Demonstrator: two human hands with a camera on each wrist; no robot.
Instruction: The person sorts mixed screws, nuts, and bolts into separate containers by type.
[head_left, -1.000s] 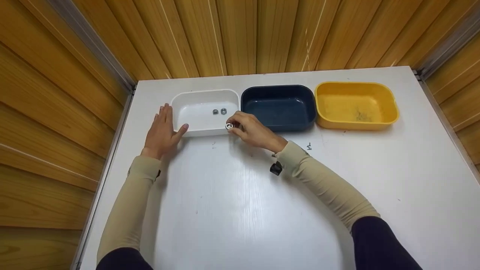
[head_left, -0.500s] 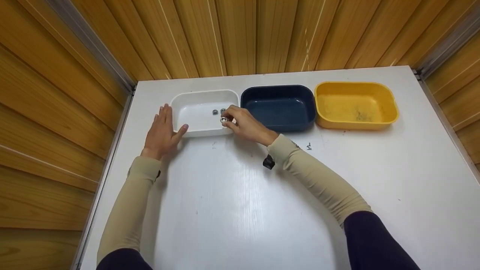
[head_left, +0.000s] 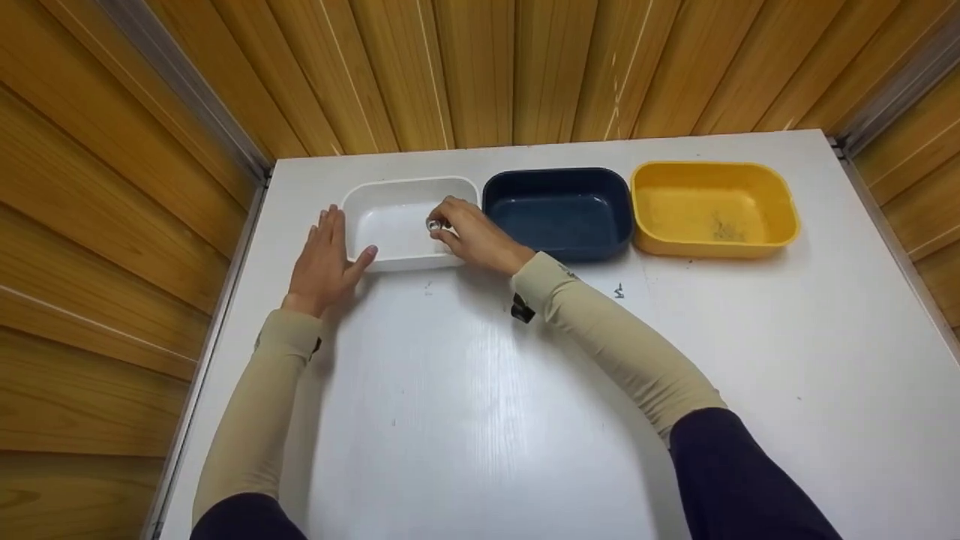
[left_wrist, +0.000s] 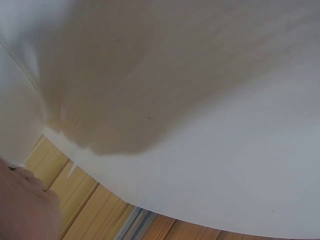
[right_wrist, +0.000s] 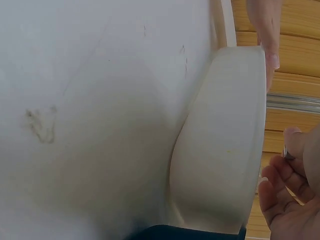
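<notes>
I see the right hand (head_left: 478,236), its grip pinching a nut (head_left: 433,225), has shifted left over the white tray (head_left: 416,262), apparently well placed, while the left hand (head_left: 319,264), fingers straight, touches the tray's left side.

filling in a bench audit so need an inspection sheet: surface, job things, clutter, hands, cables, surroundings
Surface: white table, dark mark on it
Job's things: ring-shaped metal piece; white bin, navy bin and yellow bin in a row, dark smudge inside the yellow one
Clutter: nothing seen
Hands: left hand at the white bin's left end; right hand pinches the metal piece
Cables: nothing seen
Surroundings: wood-look panels
</notes>
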